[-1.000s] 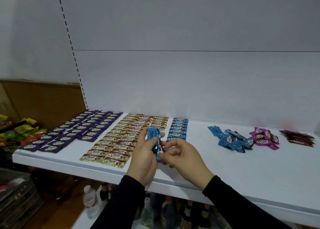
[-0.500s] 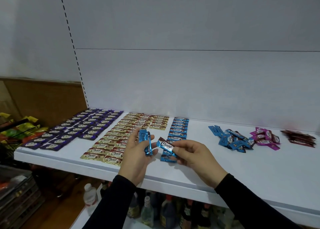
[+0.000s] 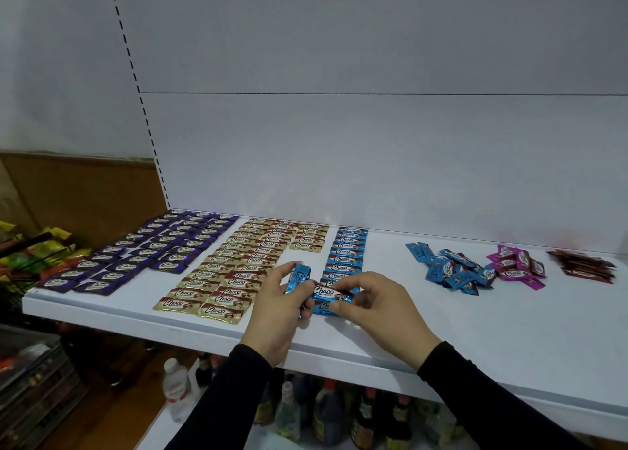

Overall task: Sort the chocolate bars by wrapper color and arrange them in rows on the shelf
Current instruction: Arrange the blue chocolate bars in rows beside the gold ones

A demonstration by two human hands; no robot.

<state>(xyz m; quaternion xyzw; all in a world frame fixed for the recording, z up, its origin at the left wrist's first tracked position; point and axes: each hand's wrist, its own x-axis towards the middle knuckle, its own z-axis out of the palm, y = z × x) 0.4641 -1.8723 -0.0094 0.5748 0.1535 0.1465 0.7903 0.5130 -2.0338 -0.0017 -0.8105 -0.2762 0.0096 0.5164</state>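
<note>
right hand (image 3: 380, 305) lowered blue bar (image 3: 329, 293) onto blue row (image 3: 347, 252)

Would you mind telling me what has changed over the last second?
The right hand drew one blue bar from the stack in the left hand and is lowering it onto the blue row. The left hand still grips its blue bars. Other rows and piles unchanged.

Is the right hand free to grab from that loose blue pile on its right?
Probably not yet: the right hand pinches a blue bar. The way to the blue pile looks open.
</note>
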